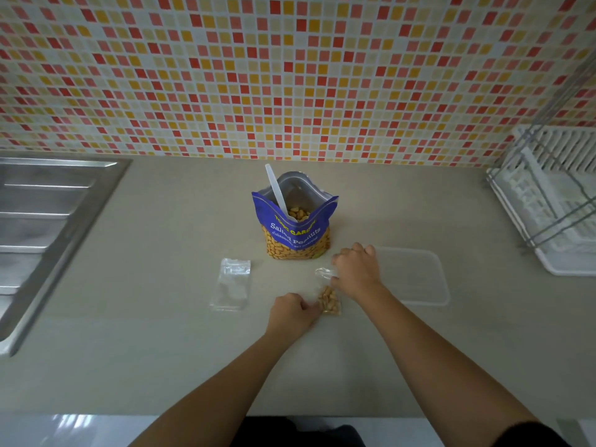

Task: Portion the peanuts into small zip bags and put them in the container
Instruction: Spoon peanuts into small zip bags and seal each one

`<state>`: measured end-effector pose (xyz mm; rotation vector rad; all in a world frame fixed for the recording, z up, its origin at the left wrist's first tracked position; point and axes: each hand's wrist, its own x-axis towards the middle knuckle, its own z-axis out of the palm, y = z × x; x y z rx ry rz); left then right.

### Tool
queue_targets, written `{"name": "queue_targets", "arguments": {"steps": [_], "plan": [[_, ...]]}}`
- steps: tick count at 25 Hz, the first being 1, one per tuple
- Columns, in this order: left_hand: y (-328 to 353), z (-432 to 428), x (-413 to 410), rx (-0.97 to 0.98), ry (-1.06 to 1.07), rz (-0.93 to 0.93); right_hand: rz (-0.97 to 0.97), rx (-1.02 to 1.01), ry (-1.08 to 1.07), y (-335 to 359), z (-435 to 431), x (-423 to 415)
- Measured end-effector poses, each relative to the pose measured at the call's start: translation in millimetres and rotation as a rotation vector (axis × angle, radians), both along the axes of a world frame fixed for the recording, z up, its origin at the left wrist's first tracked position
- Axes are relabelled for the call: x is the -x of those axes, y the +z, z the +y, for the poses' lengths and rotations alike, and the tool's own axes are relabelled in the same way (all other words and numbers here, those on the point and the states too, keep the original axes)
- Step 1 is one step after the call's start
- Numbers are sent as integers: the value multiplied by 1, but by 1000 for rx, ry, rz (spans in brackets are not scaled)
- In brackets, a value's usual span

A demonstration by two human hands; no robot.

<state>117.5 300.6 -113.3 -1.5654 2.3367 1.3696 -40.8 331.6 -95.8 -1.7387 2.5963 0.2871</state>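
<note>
Two hands are shown at work on a beige counter (161, 333), with one small zip bag (326, 287) held between them. The left hand (292, 312) is curled, its fingertips pinching the bag's lower left edge. The right hand (354, 269) is also curled, knuckles up, and the bag's clear upper end is gripped beneath its fingers. A portion of peanuts (329, 301) is seen in the lower half of the bag, just right of the left hand's fingertips and just below the right hand. Whether the bag's seal is closed cannot be told.

Directly beyond both hands, a blue peanut pouch (295, 221) is stood upright with its mouth open; a white plastic spoon (275, 188) is propped inside it, handle tilted away to the left. The pouch is near the right hand's knuckles but apart from them.

To the right of the right hand, a clear rectangular container (416, 275) is laid flat on the counter, its left edge hidden behind that hand. To the left of the left hand, a little farther from the person, a small stack of empty zip bags (231, 283) is laid flat, apart from both hands.

Far to the left of the left hand, a steel sink (48, 221) is set into the counter. Far to the right of the right hand, a white dish rack (554, 201) is placed against the tiled wall (290, 75).
</note>
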Motion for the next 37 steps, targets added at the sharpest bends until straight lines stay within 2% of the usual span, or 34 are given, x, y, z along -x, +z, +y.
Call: {"name": "queue_targets", "arguments": {"steps": [4, 6, 8, 10, 12, 14, 21, 31, 37], "plan": [[16, -23, -24, 134, 41, 38, -55, 291, 61, 5, -5, -14], [18, -46, -43, 245, 137, 71, -139, 417, 105, -6, -9, -33], [16, -70, -63, 356, 267, 61, -251, 454, 157, -20, -10, -60], [10, -87, -78, 386, 329, -24, -324, 418, 155, -35, -8, -88], [3, -97, -86, 318, 308, -164, -341, 370, 123, -51, -6, -111], [-2, -103, -87, 231, 288, -220, -368, 308, 97, -63, -4, -128], [4, -112, -89, 105, 336, -194, -402, 239, 13, -77, 3, -143], [2, -120, -91, 77, 393, -117, -392, 253, 12, -84, 6, -142], [0, -122, -97, 155, 384, -137, -378, 280, 30, -87, 6, -140]]}}
